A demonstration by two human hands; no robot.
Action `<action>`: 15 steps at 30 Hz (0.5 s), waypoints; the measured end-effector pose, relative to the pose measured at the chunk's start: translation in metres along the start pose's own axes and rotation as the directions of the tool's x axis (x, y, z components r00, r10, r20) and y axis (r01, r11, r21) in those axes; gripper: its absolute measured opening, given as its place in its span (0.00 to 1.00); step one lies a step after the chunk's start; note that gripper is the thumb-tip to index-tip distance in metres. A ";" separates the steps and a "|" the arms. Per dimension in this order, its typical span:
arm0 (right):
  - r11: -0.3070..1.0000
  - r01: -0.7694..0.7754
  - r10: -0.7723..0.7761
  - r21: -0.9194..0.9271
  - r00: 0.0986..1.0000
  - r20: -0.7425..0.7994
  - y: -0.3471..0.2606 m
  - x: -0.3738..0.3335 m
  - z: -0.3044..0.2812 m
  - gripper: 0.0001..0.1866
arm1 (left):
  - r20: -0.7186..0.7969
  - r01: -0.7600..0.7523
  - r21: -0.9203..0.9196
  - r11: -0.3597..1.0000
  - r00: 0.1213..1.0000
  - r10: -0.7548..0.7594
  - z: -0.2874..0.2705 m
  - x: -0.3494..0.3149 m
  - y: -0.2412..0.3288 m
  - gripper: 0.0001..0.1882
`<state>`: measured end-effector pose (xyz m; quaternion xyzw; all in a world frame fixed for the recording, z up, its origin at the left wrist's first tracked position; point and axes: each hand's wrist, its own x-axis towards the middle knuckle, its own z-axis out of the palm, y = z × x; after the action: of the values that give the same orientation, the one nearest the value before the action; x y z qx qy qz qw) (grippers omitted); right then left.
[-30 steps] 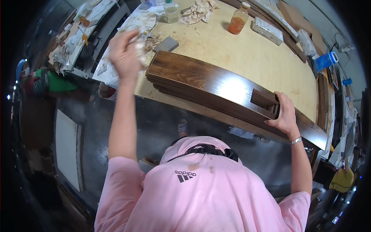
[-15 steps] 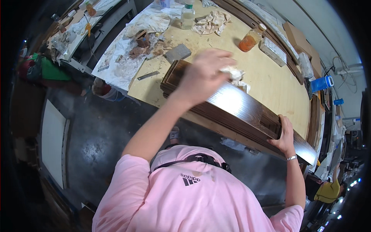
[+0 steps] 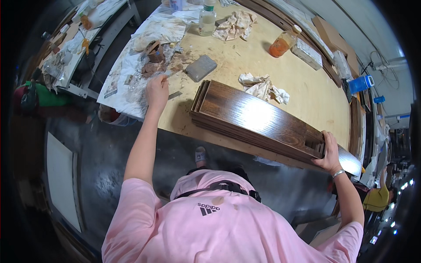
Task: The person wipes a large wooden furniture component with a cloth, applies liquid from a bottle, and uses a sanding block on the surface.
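Note:
A stack of dark brown, glossy wooden boards (image 3: 256, 109) lies slantwise along the near edge of the table, its top board reflecting the light. My right hand (image 3: 330, 153) grips the stack beside a rectangular cutout (image 3: 314, 144) near its right end, thumb on the near side and fingers over the top. Beyond the stack's left end, my left hand (image 3: 157, 93) pinches what looks like a putty knife (image 3: 174, 70) with brown stuff on its end. Close to that hand are a flat metal strip (image 3: 175, 95), a grey block (image 3: 201, 68) and a lump of brown putty (image 3: 153, 69).
A crumpled stained cloth (image 3: 263, 87) lies just behind the boards, another (image 3: 236, 25) farther back. A clear bottle (image 3: 207, 19) and an orange-filled bottle (image 3: 283, 41) stand at the far side near a wrapped white block (image 3: 307, 53). White plastic sheeting (image 3: 125, 85) covers the table's left corner.
My left hand has left the top of the boards, moved left and taken hold of the putty knife. The right hand keeps its grip on the stack.

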<state>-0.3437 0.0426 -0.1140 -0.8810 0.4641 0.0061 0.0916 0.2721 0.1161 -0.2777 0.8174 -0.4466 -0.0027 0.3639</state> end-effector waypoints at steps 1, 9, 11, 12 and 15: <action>1.000 0.017 -0.017 0.002 1.000 -0.011 0.002 -0.003 0.001 0.57 | 0.014 -0.010 -0.009 1.000 1.000 0.010 0.006 0.008 0.001 0.11; 0.995 0.104 -0.104 -0.005 0.994 -0.035 -0.004 0.015 0.000 0.51 | -0.060 -0.193 0.247 0.950 0.975 0.214 0.033 0.034 -0.035 0.18; 0.998 0.060 -0.060 -0.013 0.998 -0.026 -0.007 0.008 -0.002 0.50 | -0.095 -0.173 0.215 0.961 0.976 0.197 0.028 0.023 -0.019 0.15; 0.997 0.075 -0.076 -0.026 0.996 -0.047 -0.009 0.006 -0.004 0.50 | -0.083 -0.193 0.200 0.961 0.974 0.213 0.024 0.018 -0.016 0.15; 0.995 0.090 -0.092 -0.041 0.994 -0.064 -0.010 0.005 -0.008 0.51 | -0.039 -0.229 0.072 0.971 0.972 0.232 0.012 -0.001 -0.010 0.12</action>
<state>-0.3335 0.0423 -0.1052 -0.9025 0.4261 -0.0184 0.0595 0.2752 0.1131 -0.2928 0.7715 -0.5297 0.0739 0.3445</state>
